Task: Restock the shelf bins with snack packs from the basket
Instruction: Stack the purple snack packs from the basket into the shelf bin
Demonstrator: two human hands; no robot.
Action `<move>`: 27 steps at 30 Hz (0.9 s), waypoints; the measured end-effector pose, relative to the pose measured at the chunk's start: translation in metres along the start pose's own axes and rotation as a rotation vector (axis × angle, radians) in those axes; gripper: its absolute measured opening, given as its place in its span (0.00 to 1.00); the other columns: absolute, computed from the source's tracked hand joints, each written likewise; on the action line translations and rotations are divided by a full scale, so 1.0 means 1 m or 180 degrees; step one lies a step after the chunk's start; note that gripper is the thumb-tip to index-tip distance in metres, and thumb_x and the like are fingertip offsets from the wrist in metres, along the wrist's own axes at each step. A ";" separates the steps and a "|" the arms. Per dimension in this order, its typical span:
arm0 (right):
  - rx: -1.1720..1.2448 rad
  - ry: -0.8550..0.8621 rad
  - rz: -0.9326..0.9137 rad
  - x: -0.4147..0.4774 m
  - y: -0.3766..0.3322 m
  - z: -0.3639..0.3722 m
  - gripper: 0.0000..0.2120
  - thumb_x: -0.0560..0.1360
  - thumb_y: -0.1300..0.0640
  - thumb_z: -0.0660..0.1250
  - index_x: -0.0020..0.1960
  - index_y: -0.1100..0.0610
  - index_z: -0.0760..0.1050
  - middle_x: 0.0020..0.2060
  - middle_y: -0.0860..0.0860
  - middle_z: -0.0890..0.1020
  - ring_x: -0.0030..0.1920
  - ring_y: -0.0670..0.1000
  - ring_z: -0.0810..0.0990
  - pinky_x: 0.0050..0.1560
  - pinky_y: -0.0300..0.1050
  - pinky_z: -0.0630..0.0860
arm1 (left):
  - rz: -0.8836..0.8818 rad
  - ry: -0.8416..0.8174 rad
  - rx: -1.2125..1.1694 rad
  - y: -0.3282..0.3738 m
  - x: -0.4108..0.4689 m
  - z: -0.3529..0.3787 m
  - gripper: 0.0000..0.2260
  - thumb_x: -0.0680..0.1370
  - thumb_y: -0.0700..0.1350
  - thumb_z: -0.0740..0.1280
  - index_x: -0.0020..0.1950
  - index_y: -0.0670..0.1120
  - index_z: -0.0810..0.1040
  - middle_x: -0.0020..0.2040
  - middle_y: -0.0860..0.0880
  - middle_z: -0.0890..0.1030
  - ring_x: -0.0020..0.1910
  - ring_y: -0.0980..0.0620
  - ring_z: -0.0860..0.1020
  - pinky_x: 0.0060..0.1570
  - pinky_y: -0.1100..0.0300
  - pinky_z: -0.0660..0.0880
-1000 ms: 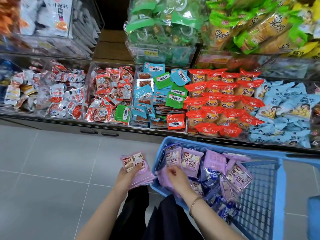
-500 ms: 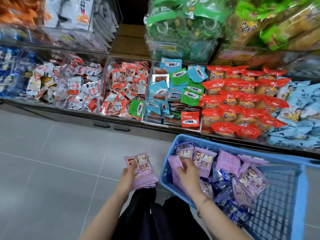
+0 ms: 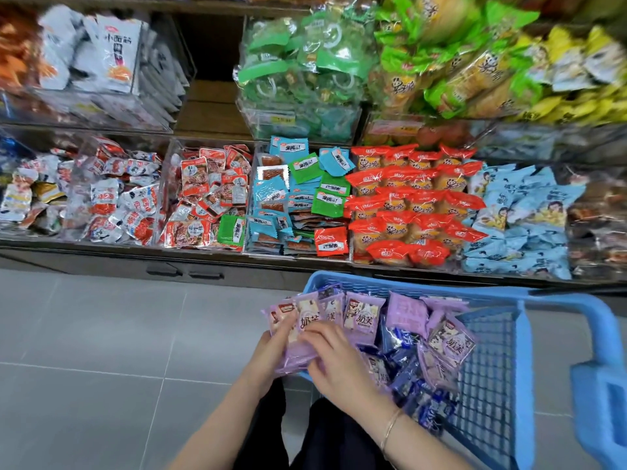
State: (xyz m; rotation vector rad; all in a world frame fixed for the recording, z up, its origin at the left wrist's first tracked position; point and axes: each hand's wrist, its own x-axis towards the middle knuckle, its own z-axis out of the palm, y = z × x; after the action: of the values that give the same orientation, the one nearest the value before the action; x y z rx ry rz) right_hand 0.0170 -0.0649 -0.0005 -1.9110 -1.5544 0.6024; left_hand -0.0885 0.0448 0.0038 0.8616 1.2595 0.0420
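Hands meet: our right hand (image 3: 334, 354) leaves basket (image 3: 559, 298), joins left hand (image 3: 271, 347) on purple packs (image 3: 298, 337) at basket's near corner. Fingers of both curl round them. We judge bundle nearly ready for shelf bins (image 3: 249, 212).

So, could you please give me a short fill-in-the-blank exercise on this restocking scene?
1. The left hand and right hand together hold a stack of ____ snack packs.
2. The plastic basket is ____.
3. A thin bracelet sits on the ____ wrist.
Missing words: purple; blue; right.
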 end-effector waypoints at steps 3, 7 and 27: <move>0.0288 -0.0295 0.0148 -0.003 -0.001 -0.003 0.23 0.68 0.58 0.61 0.63 0.54 0.73 0.62 0.45 0.72 0.67 0.40 0.63 0.69 0.29 0.53 | -0.0116 -0.0121 -0.0189 -0.005 0.000 -0.004 0.21 0.76 0.54 0.66 0.60 0.40 0.78 0.53 0.35 0.82 0.54 0.35 0.80 0.60 0.39 0.73; 0.1079 -0.0083 0.0708 -0.005 0.009 -0.003 0.19 0.69 0.54 0.60 0.59 0.42 0.69 0.62 0.33 0.68 0.65 0.32 0.63 0.64 0.22 0.55 | -0.0068 -0.0117 -0.0100 -0.011 0.003 -0.014 0.19 0.77 0.52 0.64 0.63 0.41 0.76 0.55 0.39 0.82 0.55 0.38 0.80 0.63 0.40 0.72; 0.1676 0.0519 0.4113 0.015 0.136 0.005 0.14 0.74 0.58 0.69 0.52 0.69 0.75 0.44 0.62 0.80 0.43 0.58 0.77 0.47 0.50 0.74 | -0.0011 0.0592 -0.1026 -0.037 -0.023 -0.065 0.17 0.79 0.51 0.61 0.61 0.41 0.75 0.51 0.38 0.84 0.48 0.38 0.83 0.45 0.51 0.81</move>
State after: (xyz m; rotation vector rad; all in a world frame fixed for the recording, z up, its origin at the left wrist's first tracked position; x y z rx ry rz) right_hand 0.1131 -0.0679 -0.0985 -2.2217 0.1535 1.1564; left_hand -0.1665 0.0434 -0.0027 0.5856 1.3814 0.3205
